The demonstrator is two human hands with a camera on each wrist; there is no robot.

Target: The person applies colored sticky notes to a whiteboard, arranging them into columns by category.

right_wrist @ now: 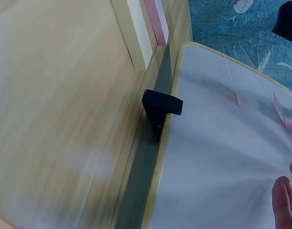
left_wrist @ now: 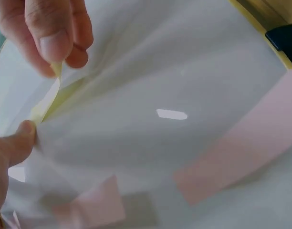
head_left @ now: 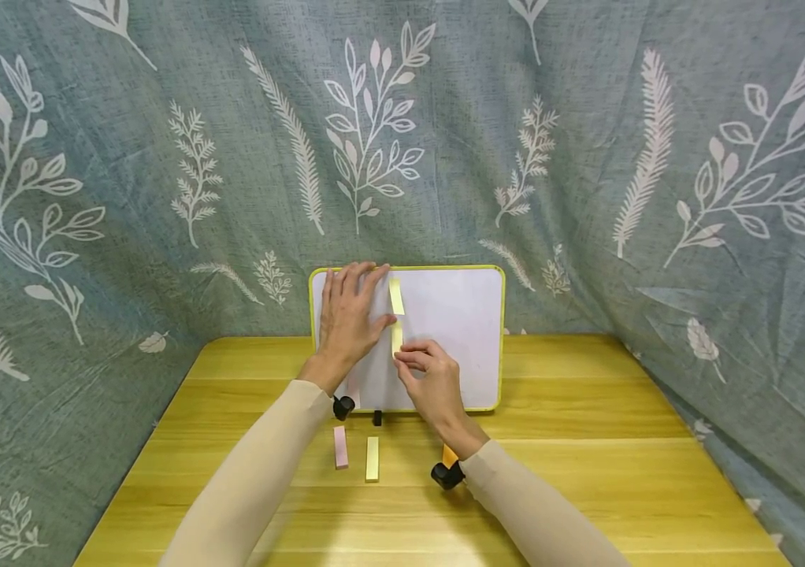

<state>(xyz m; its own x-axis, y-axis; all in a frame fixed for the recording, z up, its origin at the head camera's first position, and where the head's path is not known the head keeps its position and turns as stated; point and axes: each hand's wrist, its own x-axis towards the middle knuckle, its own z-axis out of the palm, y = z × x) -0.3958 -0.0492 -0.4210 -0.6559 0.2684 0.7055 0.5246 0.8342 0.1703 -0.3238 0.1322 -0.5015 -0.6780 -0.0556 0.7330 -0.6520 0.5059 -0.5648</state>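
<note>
Only in left wrist view is the pale-yellow paper strip seen bowed off the yellow-rimmed whiteboard; lower end is pinched by right hand, top pressed by thumb of outstretched left hand.

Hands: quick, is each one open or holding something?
Left hand: open, thumb on the lower yellow strip.
Right hand: closed, pinching that strip's lower end.
</note>
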